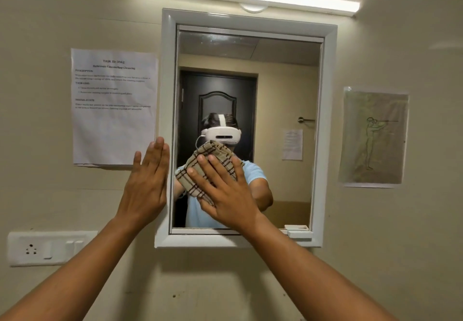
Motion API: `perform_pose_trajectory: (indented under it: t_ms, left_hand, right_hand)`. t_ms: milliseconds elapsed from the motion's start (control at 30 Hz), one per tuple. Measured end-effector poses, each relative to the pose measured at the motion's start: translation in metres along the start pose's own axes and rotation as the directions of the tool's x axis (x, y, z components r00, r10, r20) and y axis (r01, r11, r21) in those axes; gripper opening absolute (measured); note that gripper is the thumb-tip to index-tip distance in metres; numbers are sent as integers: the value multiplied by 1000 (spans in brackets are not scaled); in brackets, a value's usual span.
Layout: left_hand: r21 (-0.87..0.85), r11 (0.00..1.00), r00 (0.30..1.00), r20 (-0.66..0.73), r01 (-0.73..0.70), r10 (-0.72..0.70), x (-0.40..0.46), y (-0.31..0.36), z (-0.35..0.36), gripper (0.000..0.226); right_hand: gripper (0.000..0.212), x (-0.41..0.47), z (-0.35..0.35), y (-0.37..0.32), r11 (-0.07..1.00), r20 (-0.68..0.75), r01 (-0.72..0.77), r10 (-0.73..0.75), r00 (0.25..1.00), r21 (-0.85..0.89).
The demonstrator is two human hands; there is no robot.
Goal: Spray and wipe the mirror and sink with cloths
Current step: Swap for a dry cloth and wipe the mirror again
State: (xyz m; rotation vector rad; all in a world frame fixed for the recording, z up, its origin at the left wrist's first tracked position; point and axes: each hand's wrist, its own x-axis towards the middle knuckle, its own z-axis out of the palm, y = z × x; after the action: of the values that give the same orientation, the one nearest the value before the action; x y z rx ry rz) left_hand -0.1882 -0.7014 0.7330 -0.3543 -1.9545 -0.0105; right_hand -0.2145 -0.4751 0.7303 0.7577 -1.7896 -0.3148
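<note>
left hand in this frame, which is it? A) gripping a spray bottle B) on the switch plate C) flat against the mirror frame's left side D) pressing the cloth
C: the left hand lies flat, fingers straight, on the mirror frame; the right hand presses the checked cloth.

Rectangular white-framed wall mirror [283, 75] hangs upright on beige wall. Beige checked cloth with brown stripes [200, 178], bunched, lies flat against lower-left glass, partly covered by spread fingers.
</note>
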Motion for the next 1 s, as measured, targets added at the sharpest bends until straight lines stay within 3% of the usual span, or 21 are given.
perform_pose_trajectory:
  t_ms: [100,300,467,700,800,1000]
  left_hand:
    - [16,1000,1000,3,2,-2,0,-1,2,66]
    - [31,1000,1000,-26,-1,1,-1,-1,4,69]
    - [34,999,1000,-16,2,-2,-1,2,2,69]
    - [19,1000,1000,-23,-4,5,-3,2,4,69]
    - [20,1000,1000,-23,-9,10,-4,1,5,69]
    - [33,999,1000,-13,5,-5,-4,1,5,68]
  right_hand:
    - [62,14,-13,37,989,-22,-146,145,989,-10]
    - [69,3,-34,107,861,-75,-508,505,860,-16]
    - [71,-41,-20,87,699,-75,-713,715,695,48]
    - [71,-94,4,12,514,-3,-851,856,517,110]
    - [72,-94,6,10,496,11,-862,866,500,103]
    - [72,-65,1,22,569,-27,-817,822,569,97]
